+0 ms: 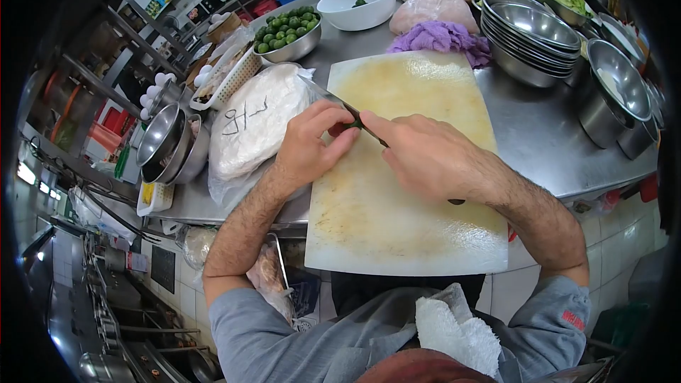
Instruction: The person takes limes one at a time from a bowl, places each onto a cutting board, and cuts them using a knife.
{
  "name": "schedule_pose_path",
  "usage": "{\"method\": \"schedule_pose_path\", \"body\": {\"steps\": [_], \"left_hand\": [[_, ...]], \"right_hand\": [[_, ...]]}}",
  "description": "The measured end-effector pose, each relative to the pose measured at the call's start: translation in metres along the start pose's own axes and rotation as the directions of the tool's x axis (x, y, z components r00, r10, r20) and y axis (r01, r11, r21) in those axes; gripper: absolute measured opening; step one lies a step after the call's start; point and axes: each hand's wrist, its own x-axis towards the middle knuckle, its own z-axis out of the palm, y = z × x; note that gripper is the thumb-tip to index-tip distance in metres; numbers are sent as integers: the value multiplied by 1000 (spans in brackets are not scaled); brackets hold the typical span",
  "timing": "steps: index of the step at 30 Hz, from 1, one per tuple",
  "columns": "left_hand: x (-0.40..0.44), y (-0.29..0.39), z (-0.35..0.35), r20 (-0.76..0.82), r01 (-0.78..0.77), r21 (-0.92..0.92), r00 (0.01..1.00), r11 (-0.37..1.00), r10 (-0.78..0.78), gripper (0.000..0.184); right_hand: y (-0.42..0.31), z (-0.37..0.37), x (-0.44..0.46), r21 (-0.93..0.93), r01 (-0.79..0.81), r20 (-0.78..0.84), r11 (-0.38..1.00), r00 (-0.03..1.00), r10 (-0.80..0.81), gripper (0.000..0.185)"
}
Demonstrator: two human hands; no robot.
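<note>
My right hand (429, 152) is wrapped round the handle of a knife (333, 99), its index finger along the blade. The blade points up and left over the upper left part of a stained white cutting board (404, 220). Close against the blade, my left hand (316, 138) pinches a small dark green fruit (352, 125), mostly hidden by the fingers. Beyond the board's far left corner stands a metal bowl (296, 46) full of small green limes. A white bowl (358, 7) behind it has a lime inside.
A plastic bag of white contents (245, 124) lies left of the board. A purple cloth (441, 37) and a bagged pale lump (433, 10) sit behind it. Stacked metal bowls (528, 50) stand at the right; more bowls (163, 135) are at the left.
</note>
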Motion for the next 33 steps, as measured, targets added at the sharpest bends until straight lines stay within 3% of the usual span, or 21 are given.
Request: {"method": "schedule_pose_path", "body": {"steps": [2,5,18,24,26,27,29,32,33], "left_hand": [[0,0,0,1,7,8,1000,1000,-7,15],[1,2,0,-3,7,6,1000,1000,-7,16],[1,3,1,-9,12,17,1000,1000,-12,19],[0,0,2,-4,51,9,999,999,-51,21],[1,1,3,3,36,-16,999,999,-36,21],[1,0,3,21,49,-21,999,999,-48,22],[8,-3,0,29,36,13,999,999,-37,22],[40,-22,-2,14,-20,108,1000,994,18,22],[58,-34,-5,-6,-58,178,998,982,60,22]], "right_hand": [[-3,-4,5,8,-49,77,999,996,49,50],[0,-2,10,1,3,49,1000,999,-3,39],[3,0,25,41,-26,65,999,998,23,39],[10,-7,21,155,-45,29,987,999,41,35],[23,-13,18,155,155,-181,976,975,-126,34],[27,-22,17,151,164,-182,975,974,-136,34],[33,-47,15,109,42,-210,993,978,-18,38],[52,-63,11,118,-27,-310,993,949,63,47],[57,-62,10,203,-2,-379,979,922,81,49]]}}
